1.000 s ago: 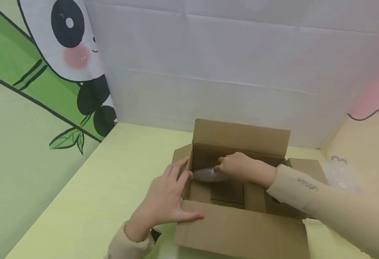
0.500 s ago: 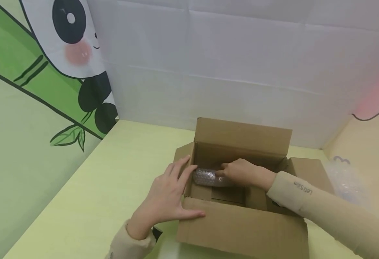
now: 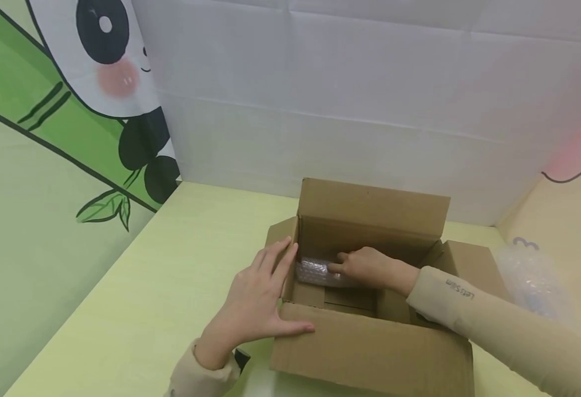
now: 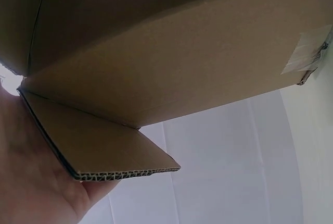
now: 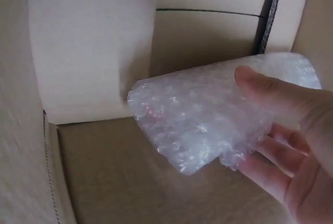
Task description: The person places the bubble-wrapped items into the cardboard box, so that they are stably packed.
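My right hand (image 3: 372, 267) is inside an open cardboard box (image 3: 369, 353) and grips a bundle in clear bubble wrap (image 5: 208, 109). In the right wrist view the thumb lies on top of the wrap and the other fingers reach under it. What the wrap covers is hidden, apart from a faint reddish spot. In the head view the bundle lies close to the box's left wall. My left hand (image 3: 255, 300) rests at the left side of the box, fingers extended along the wall's edge and thumb stretched over the front flap. A side flap (image 4: 99, 135) overlaps this hand in the left wrist view.
Upright at the back stands the rear flap (image 3: 374, 212); the right flap (image 3: 474, 267) folds outward. A crumpled sheet of clear plastic wrap (image 3: 536, 281) lies right of the box. The pale yellow table (image 3: 136, 298) meets a white backdrop (image 3: 320, 110) behind.
The bundle has turned slightly inside the box, showing more of its bubble-wrapped side. My left index finger has slid up along the left edge, while the thumb stays on the front flap.
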### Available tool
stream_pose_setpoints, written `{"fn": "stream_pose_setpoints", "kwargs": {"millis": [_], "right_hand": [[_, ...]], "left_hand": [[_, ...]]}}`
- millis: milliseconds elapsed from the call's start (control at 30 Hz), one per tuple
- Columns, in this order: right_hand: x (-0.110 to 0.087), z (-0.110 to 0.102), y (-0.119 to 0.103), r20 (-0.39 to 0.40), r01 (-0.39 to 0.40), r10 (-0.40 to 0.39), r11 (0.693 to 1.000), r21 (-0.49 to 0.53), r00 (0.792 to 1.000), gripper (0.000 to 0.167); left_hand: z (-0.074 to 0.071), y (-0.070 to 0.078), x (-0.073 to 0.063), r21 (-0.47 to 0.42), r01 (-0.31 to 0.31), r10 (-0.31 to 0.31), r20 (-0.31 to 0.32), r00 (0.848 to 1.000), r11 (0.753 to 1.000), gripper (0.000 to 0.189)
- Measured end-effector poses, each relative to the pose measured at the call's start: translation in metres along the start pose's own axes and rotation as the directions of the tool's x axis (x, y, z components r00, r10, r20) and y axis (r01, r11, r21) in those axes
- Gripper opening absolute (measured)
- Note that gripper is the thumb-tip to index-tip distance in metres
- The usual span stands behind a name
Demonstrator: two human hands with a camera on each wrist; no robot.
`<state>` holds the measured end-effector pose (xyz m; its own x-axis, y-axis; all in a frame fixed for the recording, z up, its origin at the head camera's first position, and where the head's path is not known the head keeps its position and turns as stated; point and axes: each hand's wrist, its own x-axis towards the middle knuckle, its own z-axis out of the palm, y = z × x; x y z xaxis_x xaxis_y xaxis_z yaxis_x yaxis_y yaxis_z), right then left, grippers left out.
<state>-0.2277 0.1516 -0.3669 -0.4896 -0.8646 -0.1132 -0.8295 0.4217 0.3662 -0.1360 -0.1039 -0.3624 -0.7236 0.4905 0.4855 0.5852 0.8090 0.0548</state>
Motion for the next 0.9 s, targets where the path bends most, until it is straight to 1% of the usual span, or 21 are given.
{"fn": "stream_pose_setpoints", "kwargs": {"millis": [133, 233, 400, 500, 667, 767, 833, 900], "right_hand": [[0.001, 0.001, -0.002, -0.003, 0.009, -0.009, 1.0, -0.021, 1.0, 0.035], [0.002, 0.0, -0.003, 0.037, 0.001, -0.001, 1.0, -0.023, 0.999, 0.038], [0.002, -0.009, -0.002, 0.129, -0.058, 0.047, 0.995, 0.082, 0.99, 0.045], [0.0, -0.016, 0.0, 0.168, -0.1, 0.07, 0.979, 0.18, 0.983, 0.042], [-0.005, -0.027, 0.007, 0.268, -0.18, 0.088, 0.922, 0.342, 0.959, 0.035], [-0.007, -0.035, 0.014, 0.306, -0.198, 0.059, 0.873, 0.446, 0.95, 0.043], [-0.009, -0.042, 0.019, 0.301, -0.193, 0.035, 0.836, 0.514, 0.953, 0.049], [-0.012, -0.053, 0.024, 0.273, -0.175, 0.013, 0.797, 0.578, 0.962, 0.055]], "left_hand": [[0.0, 0.0, -0.002, 0.009, 0.014, -0.014, -0.001, 1.0, 1.0, 0.13], [0.0, -0.001, -0.003, 0.012, 0.014, -0.014, -0.013, 1.0, 1.0, 0.13], [0.0, -0.001, -0.004, 0.007, 0.002, -0.002, -0.032, 0.999, 1.0, 0.13], [0.0, -0.001, -0.003, 0.003, -0.008, 0.008, -0.047, 0.999, 1.0, 0.13], [0.002, -0.001, 0.0, 0.0, -0.018, 0.018, -0.063, 0.998, 1.0, 0.129], [0.003, -0.001, 0.0, 0.002, -0.013, 0.013, -0.059, 0.998, 1.0, 0.129], [0.003, -0.001, 0.0, 0.004, -0.008, 0.008, -0.054, 0.998, 1.0, 0.129], [0.003, -0.002, -0.001, 0.005, -0.005, 0.006, -0.052, 0.999, 1.0, 0.129]]}}
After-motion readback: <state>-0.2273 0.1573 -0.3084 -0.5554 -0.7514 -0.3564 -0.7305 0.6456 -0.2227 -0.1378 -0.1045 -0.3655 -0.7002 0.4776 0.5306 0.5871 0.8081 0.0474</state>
